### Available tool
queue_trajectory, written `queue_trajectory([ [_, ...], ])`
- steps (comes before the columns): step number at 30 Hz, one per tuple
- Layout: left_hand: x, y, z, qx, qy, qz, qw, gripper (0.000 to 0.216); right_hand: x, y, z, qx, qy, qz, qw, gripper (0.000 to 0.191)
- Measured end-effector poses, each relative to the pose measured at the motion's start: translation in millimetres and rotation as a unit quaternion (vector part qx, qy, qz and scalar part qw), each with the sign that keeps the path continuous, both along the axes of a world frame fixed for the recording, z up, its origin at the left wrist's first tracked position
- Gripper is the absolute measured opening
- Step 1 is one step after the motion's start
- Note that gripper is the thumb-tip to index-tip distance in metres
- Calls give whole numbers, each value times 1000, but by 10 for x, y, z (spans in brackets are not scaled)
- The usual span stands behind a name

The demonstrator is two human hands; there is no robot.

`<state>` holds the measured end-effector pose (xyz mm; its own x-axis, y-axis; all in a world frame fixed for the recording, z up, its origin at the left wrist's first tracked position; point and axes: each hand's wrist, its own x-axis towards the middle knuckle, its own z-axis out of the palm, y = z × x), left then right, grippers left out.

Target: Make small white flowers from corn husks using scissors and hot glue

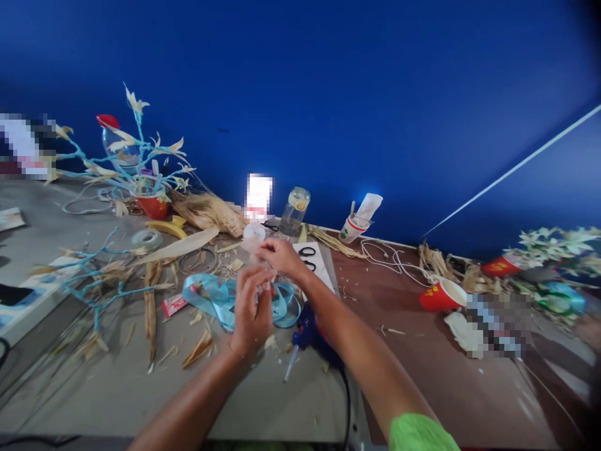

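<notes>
While the right hand reaches slightly farther forward than the left hand, its thumb and fingers draw into a narrow pinch at the edge of a pale, filmy scrap; whether they hold it or it merely lies behind them, I cannot tell. The left fingers curl loosely just below, and blur hides whether anything sits between them. Such closeness probably lets both hands work on one small piece.

Under and around the left hand, light-blue ribbon lies in loose loops on the grey table, perhaps left slack for easy pulling. Below the right forearm rests a blue glue gun, its clear stick pointing toward the table's near edge, likely kept within quick reach. Black-handled scissors lie on white paper beyond that forearm.

Farther left, a blue-wrapped branch lies near dry husk strips and a tape roll. Behind them, another blue branch, bearing pale husk flowers, stands in a red cup, which presumably keeps it upright.
</notes>
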<state>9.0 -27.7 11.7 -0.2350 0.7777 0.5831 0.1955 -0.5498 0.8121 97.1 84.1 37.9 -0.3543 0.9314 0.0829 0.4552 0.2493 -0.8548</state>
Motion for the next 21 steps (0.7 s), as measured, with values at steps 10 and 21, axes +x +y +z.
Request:
queue_trajectory([
  [10, -85, 276, 66, -258, -119, -43, 958, 29, 506, -262, 335, -17, -36, 75, 996, 12],
  [21, -133, 360, -130, -262, -242, -43, 933, 19, 760, -152, 114, 3, -55, -12, 998, 25],
])
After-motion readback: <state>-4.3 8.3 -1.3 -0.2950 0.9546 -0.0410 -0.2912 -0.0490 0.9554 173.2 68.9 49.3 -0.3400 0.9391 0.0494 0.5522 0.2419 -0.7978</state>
